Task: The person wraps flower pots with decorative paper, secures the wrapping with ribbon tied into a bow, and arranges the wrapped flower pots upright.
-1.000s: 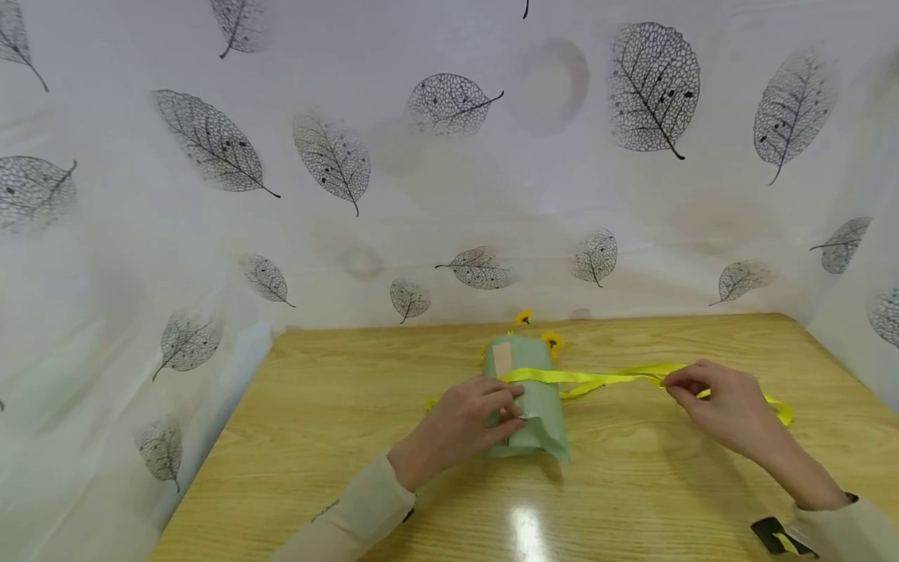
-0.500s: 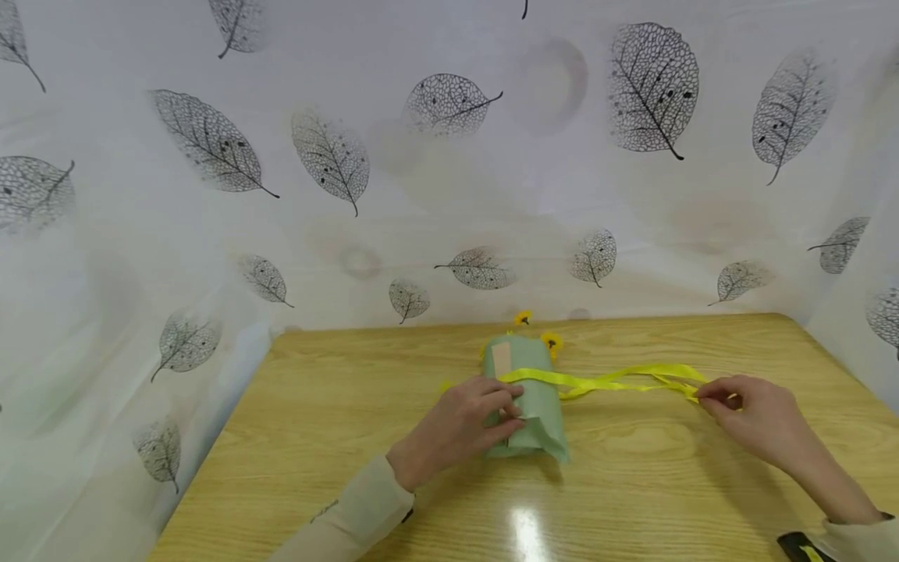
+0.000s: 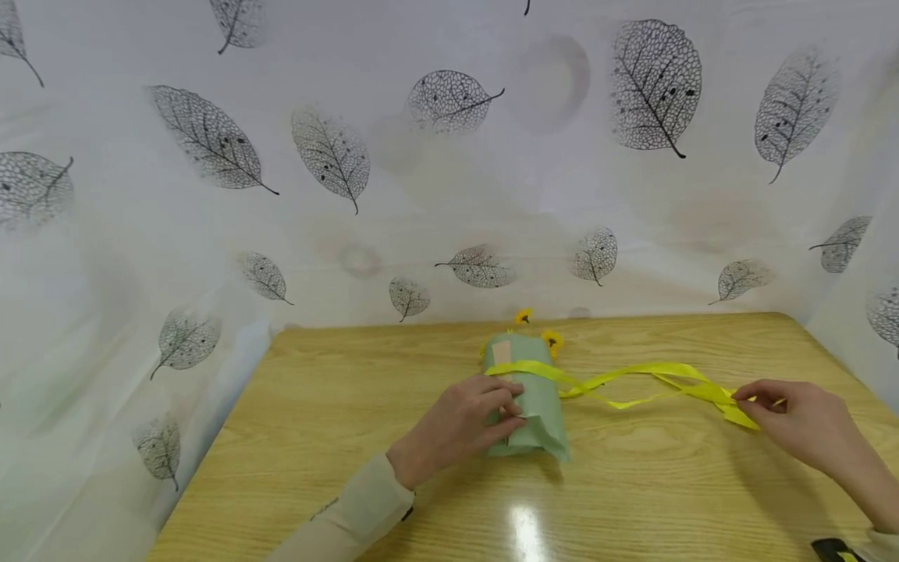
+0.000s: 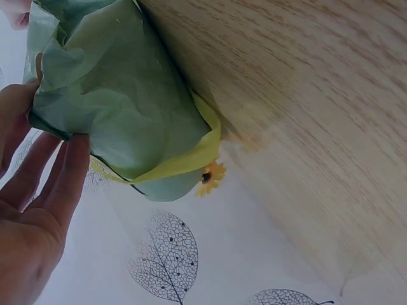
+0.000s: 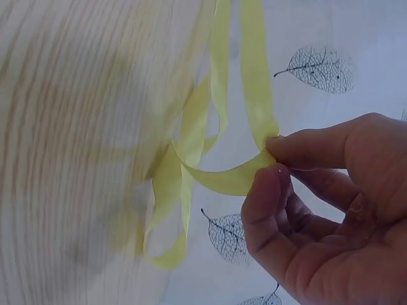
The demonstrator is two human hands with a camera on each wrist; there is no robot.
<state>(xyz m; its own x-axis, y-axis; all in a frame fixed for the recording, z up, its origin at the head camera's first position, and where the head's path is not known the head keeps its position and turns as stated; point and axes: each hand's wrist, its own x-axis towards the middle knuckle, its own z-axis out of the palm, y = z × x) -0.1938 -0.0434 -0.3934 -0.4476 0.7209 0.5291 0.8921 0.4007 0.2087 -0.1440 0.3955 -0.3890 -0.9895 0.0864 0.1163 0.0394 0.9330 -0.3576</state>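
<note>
A small bouquet (image 3: 541, 402) in pale green wrapping paper lies on the table, its yellow flowers (image 3: 552, 342) showing at the far end. My left hand (image 3: 463, 417) rests on the near left part of the wrapping. In the left wrist view its fingers (image 4: 73, 168) look fairly straight and touch the paper's edge. A yellow ribbon (image 3: 649, 373) crosses over the bouquet and trails right in loose, twisted strands. Out to the right, my right hand (image 3: 808, 425) pinches the ribbon between thumb and fingertips, with a loop hanging beside it in the right wrist view. The bouquet's underside is hidden.
The wooden table (image 3: 337, 437) has its far edge against a white hanging sheet (image 3: 449, 187) printed with dark leaves. A beige strip (image 3: 502, 355) lies on the wrapping. A dark device (image 3: 836, 549) shows by the right sleeve.
My right hand has moved right with the ribbon, drawing its strands out farther. The band across the bouquet has shifted slightly toward the far end. My left hand has stayed put.
</note>
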